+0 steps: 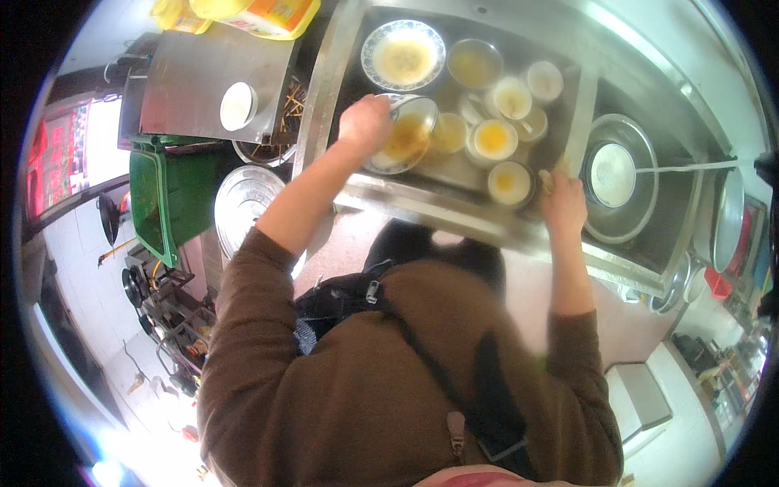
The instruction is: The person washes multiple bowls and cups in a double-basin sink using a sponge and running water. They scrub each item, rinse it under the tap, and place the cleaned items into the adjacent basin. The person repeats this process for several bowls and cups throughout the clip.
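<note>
My left hand [367,126] grips the rim of a bowl [409,137] with brownish-yellow liquid inside, tilted over the left basin of a stainless steel sink [426,204]. My right hand [565,204] is closed around a pale yellow cloth or scrubber [555,175] by the basin's right side. Between the hands, cups and small bowls sit in the basin, among them a white bowl [494,140] with yellow liquid and another white bowl [510,184] near the front. Behind them are a blue-patterned plate [368,58] and a round bowl [475,64].
The right basin holds a large metal bowl [650,158] with a white-filled ladle or dipper [613,175]. Left of the sink are a steel counter [188,79] with white bowls [237,106], a green bin [149,201] and a metal lid [243,201]. Yellow bottles [268,15] stand at the back left.
</note>
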The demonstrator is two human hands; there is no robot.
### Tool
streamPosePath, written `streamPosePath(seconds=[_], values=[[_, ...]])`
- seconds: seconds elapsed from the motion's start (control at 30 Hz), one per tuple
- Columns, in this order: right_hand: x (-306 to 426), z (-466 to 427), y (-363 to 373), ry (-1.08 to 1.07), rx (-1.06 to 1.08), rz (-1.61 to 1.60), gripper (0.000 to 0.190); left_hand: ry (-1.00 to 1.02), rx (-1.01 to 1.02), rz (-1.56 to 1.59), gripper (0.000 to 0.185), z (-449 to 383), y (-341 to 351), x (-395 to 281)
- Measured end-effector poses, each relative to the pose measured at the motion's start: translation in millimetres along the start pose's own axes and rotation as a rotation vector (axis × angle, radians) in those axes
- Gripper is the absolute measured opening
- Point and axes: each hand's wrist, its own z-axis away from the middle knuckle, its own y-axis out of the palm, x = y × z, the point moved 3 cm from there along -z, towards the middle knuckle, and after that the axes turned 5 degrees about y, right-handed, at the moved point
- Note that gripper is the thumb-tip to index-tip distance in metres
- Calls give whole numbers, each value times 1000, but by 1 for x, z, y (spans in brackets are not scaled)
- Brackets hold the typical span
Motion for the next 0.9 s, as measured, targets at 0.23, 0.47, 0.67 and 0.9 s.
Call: streamPosePath(seconds=[0.23, 0.47, 0.67, 0.9], values=[[141, 7, -12, -527, -211, -673, 66, 26, -216, 68, 17, -12, -28, -77], [169, -12, 37, -865, -497, -225, 59, -23, -88, 146, 25, -29, -56, -99], [122, -34, -8, -1036, -533, -36, 20, -245, -21, 992, 50, -49, -56, -100], [112, 15, -25, -915, -424, -205, 29, -120, 13, 1267, 61, -6, -1, -152]])
